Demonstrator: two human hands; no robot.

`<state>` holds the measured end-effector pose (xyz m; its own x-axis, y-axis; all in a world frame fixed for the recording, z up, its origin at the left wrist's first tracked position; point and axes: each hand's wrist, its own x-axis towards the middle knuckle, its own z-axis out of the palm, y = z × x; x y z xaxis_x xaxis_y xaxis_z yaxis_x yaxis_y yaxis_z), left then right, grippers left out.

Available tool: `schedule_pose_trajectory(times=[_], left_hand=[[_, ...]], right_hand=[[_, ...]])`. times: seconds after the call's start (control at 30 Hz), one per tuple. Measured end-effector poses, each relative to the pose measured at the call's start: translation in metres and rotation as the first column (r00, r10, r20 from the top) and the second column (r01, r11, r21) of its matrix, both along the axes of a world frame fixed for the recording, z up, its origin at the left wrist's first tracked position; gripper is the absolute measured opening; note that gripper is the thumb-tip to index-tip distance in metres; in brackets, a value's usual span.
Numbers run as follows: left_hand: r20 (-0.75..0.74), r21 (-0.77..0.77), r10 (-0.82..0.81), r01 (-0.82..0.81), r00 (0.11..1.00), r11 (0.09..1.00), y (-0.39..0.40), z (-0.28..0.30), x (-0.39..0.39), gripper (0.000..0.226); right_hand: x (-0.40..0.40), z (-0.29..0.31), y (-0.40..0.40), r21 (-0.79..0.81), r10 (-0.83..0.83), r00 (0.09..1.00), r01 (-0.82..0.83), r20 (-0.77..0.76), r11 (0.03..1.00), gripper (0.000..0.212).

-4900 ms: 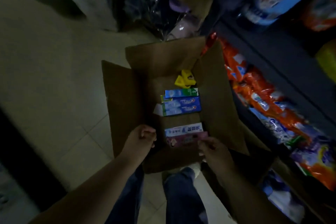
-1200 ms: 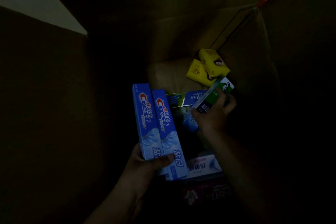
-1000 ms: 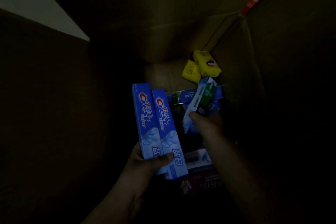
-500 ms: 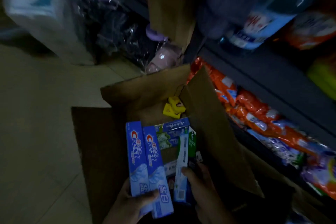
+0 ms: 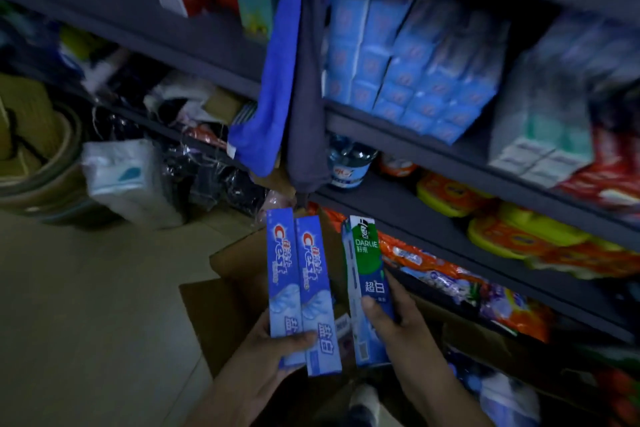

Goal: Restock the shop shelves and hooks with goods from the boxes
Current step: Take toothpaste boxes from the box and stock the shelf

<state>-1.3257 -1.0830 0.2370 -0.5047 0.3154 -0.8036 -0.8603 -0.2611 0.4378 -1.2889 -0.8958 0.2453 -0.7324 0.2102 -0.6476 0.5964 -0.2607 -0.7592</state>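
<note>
My left hand (image 5: 277, 352) grips two blue Crest toothpaste boxes (image 5: 299, 284) side by side, held upright. My right hand (image 5: 394, 326) grips a green and blue Darlie toothpaste box (image 5: 367, 274), also upright, just right of the Crest pair. Both are lifted above the open cardboard box (image 5: 214, 319) on the floor, whose inside is mostly hidden behind the boxes and my hands. Ahead stands the dark shelf unit (image 5: 433, 146) with stacked blue packs (image 5: 408, 59) on an upper level.
A blue cloth (image 5: 273, 80) hangs from the shelf post. A water bottle (image 5: 349, 163) and yellow-orange packs (image 5: 512, 232) lie on the middle shelf, orange bags (image 5: 446, 281) on the lowest. A white pack (image 5: 128, 180) and a round bin (image 5: 38, 156) stand at left on the tiled floor.
I have lifted both hands and the toothpaste boxes out of the cardboard box, and my view has risen from the box to the shelves.
</note>
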Motion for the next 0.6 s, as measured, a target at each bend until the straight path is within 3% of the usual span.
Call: schedule_pose_trajectory(times=[0.13,0.33,0.37,0.43,0.5,0.57,0.6], left_hand=[[-0.112,0.007,-0.096,0.098,0.989,0.995,0.023,0.054,0.003,0.043],[-0.144,0.033,-0.249,0.257,0.958,0.966,0.059,0.109,0.008,0.046],[-0.165,0.026,-0.293,0.301,0.942,0.953,0.064,0.117,0.010,0.055],[-0.254,0.021,-0.335,0.352,0.907,0.936,0.074,0.136,0.012,0.092],[-0.340,-0.007,-0.337,0.356,0.878,0.935,0.091,0.150,0.017,0.111],[-0.398,0.006,-0.303,0.332,0.866,0.943,0.110,0.165,0.025,0.094],[-0.399,0.028,-0.268,0.304,0.877,0.952,0.120,0.174,0.028,0.076]], right_hand=[[0.023,0.043,0.026,-0.010,-0.107,0.994,0.107,-0.035,0.994,0.053],[0.059,0.093,0.061,-0.004,-0.181,0.970,0.183,-0.164,0.983,0.057],[0.065,0.103,0.067,-0.001,-0.188,0.964,0.191,-0.189,0.982,0.060],[0.078,0.121,0.077,-0.004,-0.231,0.944,0.236,-0.235,0.972,0.066],[0.092,0.137,0.087,-0.022,-0.251,0.929,0.254,-0.271,0.967,0.085],[0.102,0.148,0.100,-0.053,-0.307,0.909,0.305,-0.283,0.951,0.092],[0.106,0.151,0.107,-0.065,-0.343,0.897,0.339,-0.277,0.939,0.081]])
